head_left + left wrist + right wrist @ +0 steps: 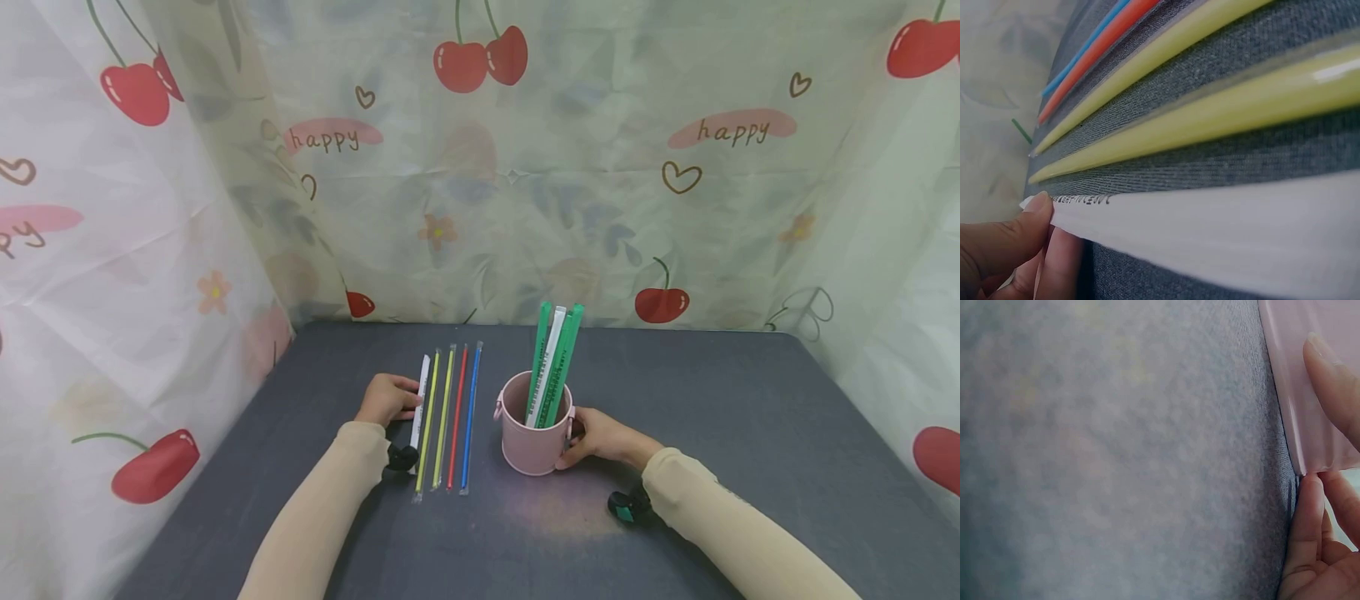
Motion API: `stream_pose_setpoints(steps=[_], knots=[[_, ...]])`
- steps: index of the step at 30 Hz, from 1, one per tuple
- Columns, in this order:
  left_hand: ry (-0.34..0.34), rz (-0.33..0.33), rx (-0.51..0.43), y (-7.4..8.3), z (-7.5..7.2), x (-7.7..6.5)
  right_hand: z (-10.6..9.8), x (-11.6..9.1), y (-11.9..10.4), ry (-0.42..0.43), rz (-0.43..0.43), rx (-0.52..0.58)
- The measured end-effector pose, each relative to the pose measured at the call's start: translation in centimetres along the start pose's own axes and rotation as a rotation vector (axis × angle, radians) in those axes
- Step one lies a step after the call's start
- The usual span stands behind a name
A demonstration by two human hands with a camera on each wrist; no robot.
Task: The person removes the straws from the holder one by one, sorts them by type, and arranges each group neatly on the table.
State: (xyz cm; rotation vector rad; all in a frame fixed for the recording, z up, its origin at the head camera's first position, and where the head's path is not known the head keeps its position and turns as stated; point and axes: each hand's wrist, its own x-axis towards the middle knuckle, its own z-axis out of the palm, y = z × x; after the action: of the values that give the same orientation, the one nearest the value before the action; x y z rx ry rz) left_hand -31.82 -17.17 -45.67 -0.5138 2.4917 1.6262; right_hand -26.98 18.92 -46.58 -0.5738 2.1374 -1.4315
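My left hand [387, 401] pinches a white paper-wrapped straw [1210, 228] with black print, the leftmost in a row on the dark table. In the left wrist view the thumb lies on the wrapper, near its far end. To its right lie two yellow straws [444, 417], a red straw [458, 417] and a blue straw [471, 417], in clear wrappers. My right hand [606, 437] holds a small pink bucket [534, 450] by its right side, thumb toward the front [1332, 387]. Several green wrapped straws [562, 358] and a white wrapped straw [547, 362] stand leaning in the bucket.
The dark grey table [712, 400] has its far edge against a hanging cloth [585, 167] printed with cherries, which also closes off both sides. A black wrist device [402, 457] sits at the left wrist, another [628, 506] at the right.
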Motion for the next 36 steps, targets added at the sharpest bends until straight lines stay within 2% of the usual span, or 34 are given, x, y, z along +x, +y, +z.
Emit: stream_pose_setpoints(steps=[24, 36], knots=[[0.014, -0.005, 0.041, 0.29, 0.36, 0.01, 0.12, -0.21, -0.21, 0.015, 0.002, -0.024], [0.008, 0.015, 0.035, 0.22, 0.32, 0.02, -0.01, -0.07, -0.01, 0.008, -0.010, -0.022]])
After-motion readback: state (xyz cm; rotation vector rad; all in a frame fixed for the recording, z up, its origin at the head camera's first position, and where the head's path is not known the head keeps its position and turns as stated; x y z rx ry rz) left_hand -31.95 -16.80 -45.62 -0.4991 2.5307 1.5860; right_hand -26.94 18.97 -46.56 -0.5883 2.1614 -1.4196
